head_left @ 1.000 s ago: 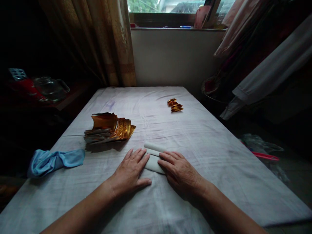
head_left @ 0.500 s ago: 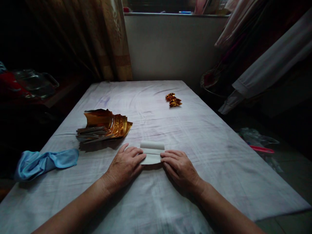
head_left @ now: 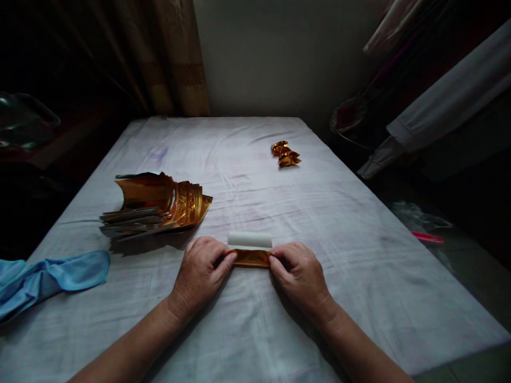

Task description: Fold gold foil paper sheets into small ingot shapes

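Note:
Between my hands lies a sheet of gold foil paper (head_left: 251, 258), its near edge folded up so the gold side shows; the far part, pale and curled, stands behind the fold. My left hand (head_left: 203, 268) pinches the left end of the fold between thumb and curled fingers. At the other end, my right hand (head_left: 298, 272) grips the fold the same way. A fanned stack of gold foil papers (head_left: 159, 205) rests to the left, beyond my left hand. Farther off sit a few folded gold foil pieces (head_left: 286, 154).
A white cloth (head_left: 359, 276) covers the table. At the left edge lies a crumpled blue cloth (head_left: 67, 279). Light-coloured garments (head_left: 451, 96) hang at the right, above a clear plastic bag (head_left: 419, 215) beside the table. A curtain (head_left: 175, 64) hangs at the back left.
Both hands have gone from lying flat on the pale side of the paper to pinching its ends. The near edge is now turned up, showing gold. The view has tilted down.

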The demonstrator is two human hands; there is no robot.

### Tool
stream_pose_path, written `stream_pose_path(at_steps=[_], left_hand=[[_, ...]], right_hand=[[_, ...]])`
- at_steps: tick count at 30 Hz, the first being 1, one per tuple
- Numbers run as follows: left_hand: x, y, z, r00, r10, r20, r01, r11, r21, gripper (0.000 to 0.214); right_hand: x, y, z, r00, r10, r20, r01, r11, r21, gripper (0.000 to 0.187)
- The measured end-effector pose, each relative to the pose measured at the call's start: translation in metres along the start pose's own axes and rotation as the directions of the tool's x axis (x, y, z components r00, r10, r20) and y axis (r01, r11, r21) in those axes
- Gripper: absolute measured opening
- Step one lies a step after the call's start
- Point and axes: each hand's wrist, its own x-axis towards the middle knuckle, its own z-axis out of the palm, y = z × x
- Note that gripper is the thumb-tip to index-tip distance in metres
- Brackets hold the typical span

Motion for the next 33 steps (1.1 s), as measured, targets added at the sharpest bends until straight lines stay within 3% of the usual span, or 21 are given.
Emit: stream_pose_path(at_steps=[5,13,18,24,28,33], left_hand=[[0.005,0.0,0.002,0.999,-0.041,-0.014,0.042,0.997,0.068,0.023],[0.003,-0.002,0.006,0.997,-0.055,-0.047,0.058,0.996,0.062,0.007],[0.001,-0.004,0.008,0.995,-0.025,-0.092,0.034,0.995,0.098,0.015],[-0.001,0.007,0.004,0.977,0.175,-0.124,-0.145,0.965,0.219,0.015],[-0.008,0.02,0.006,0.94,0.34,0.011,-0.335,0.921,0.197,0.026],[-0.018,0.023,0.013,0.915,0.382,0.13,-0.4,0.903,0.156,0.043]], right_hand=[[0.001,0.0,0.004,0.998,-0.044,-0.052,0.038,0.992,-0.123,0.012],[0.003,0.002,0.006,0.995,-0.094,-0.025,0.087,0.974,-0.21,0.015],[0.004,0.001,0.006,0.994,-0.105,-0.022,0.098,0.971,-0.217,0.017],[0.004,0.001,0.006,0.997,-0.078,0.004,0.077,0.971,-0.224,0.016],[0.004,0.001,0.006,0.996,-0.086,0.007,0.086,0.97,-0.228,0.016],[0.004,-0.001,0.005,0.995,-0.1,-0.001,0.097,0.969,-0.226,0.017]])
